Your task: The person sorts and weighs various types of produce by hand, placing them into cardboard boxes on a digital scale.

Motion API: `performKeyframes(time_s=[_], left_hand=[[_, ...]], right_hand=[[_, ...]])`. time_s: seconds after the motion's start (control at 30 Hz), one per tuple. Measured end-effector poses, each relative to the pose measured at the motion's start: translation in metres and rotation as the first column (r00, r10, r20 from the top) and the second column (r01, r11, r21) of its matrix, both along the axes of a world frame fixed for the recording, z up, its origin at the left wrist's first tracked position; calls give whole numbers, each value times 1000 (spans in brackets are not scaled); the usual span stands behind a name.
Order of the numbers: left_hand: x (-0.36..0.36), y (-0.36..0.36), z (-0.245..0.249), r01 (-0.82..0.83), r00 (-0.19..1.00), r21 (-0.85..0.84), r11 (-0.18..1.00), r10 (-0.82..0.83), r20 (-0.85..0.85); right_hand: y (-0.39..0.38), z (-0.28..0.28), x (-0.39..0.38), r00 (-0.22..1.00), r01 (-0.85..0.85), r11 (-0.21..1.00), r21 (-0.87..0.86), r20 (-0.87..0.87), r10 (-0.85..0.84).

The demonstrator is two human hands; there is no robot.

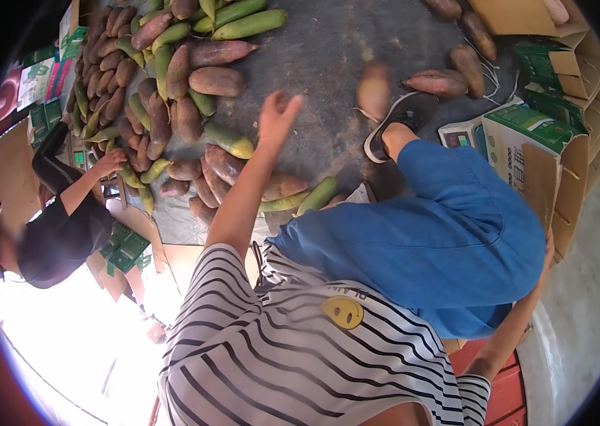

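Note:
My left hand (278,119) is raised over the dark sheet, its thumb and fingers apart and nothing in it. Right of it, a plump reddish-brown vegetable (374,89) looks smeared, near my shoe. Close to my left wrist lie a green-yellow cucumber-like vegetable (228,140) and a brown one (217,82). My right hand (549,245) is mostly hidden behind my bent knee, beside an open carton (552,170) with a green and white printed side. Its fingers do not show clearly.
A heap of brown and green vegetables (158,92) spreads on the dark sheet (314,64) at upper left. Several brown ones (466,67) lie at upper right by white string. Another person's hand (109,163) touches the heap. A scale (459,135) stands beside the cartons.

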State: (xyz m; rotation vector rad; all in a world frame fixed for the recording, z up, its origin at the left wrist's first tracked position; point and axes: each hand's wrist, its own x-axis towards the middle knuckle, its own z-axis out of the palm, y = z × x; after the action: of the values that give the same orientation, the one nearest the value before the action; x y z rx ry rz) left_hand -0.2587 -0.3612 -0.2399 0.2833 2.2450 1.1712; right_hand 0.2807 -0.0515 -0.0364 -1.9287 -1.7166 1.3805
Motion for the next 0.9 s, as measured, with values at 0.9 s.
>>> performKeyframes(time_s=[0.9], left_hand=[[-49,-162,-41,-333,787,-565,755,553,274]], right_hand=[[1,-1,-3,969,-184,977,111,189,161]])
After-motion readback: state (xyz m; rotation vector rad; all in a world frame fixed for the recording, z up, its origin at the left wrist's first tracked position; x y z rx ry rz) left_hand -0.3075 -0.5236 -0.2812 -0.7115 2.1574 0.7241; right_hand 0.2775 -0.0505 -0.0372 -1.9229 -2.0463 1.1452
